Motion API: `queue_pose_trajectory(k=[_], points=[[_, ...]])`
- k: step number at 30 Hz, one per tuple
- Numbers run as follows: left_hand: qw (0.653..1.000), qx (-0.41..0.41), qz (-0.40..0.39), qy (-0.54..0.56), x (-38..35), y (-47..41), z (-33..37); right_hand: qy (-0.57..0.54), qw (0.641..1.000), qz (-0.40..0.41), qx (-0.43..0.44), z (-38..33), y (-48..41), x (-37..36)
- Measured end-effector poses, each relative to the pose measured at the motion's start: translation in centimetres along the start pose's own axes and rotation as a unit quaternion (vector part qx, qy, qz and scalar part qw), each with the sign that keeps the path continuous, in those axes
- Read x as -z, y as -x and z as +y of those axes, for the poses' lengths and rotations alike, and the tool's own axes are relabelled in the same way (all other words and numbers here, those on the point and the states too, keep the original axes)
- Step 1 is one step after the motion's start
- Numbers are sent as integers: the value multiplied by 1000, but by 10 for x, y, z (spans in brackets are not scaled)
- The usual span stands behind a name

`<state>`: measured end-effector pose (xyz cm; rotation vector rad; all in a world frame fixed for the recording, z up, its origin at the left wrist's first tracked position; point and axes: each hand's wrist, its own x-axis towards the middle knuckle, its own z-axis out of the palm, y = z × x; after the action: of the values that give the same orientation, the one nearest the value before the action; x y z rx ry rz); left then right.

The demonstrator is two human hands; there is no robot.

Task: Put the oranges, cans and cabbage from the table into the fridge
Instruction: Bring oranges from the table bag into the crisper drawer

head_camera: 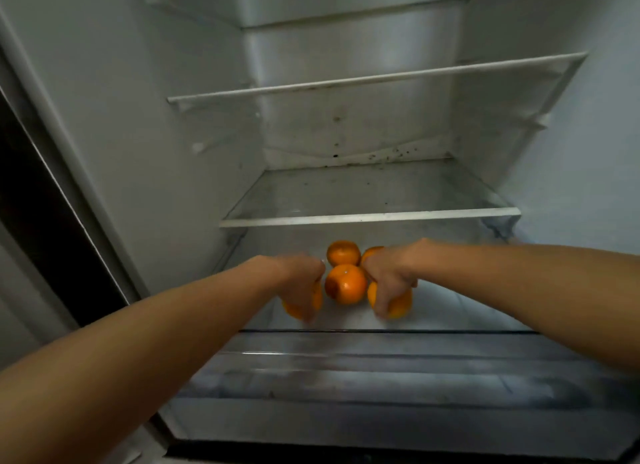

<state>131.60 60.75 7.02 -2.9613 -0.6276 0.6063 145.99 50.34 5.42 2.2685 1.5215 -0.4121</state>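
The left hand (301, 285) grasps the left orange (293, 312), just left of the middle orange (346, 283). The right hand (389, 283) grasps the right orange (398, 307), just right of it. Behind the middle orange sit a back orange (343, 252) and a partly hidden orange (372, 252). All are low inside the fridge (138, 134), seemingly on its bottom shelf (457, 311), though blur leaves contact unsure. Set both fruits down gently, then loosen the fingers slowly so none roll forward. No label or writing can be read.
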Motion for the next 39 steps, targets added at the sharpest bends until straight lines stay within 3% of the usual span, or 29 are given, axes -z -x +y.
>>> queue_pose_trajectory(k=[9,13,16,20,24,27,30,36,39], points=[[1000,-3,-2,-13,-7,-7,-8,37,995,94,24,14,16,11],[992,3,122,34,12,17,-9,-30,987,160,1,24,53,26],[968,-19,209,136,18,49,-5,-107,967,229,-17,20,92,20],[944,-39,253,210,4,102,11,-200,938,283,-21,0,147,-5],[934,12,323,155,-25,142,24,-183,932,308,-53,-21,186,-42],[910,46,410,44,-43,161,37,-103,905,402,-89,-33,197,-64],[894,66,443,-19,-48,159,43,-55,877,459,-129,-36,193,-68],[884,85,460,-4,-38,117,23,-6,864,483,-141,-18,150,-52],[859,77,506,2,-34,94,14,1,834,527,-161,-7,126,-48]])
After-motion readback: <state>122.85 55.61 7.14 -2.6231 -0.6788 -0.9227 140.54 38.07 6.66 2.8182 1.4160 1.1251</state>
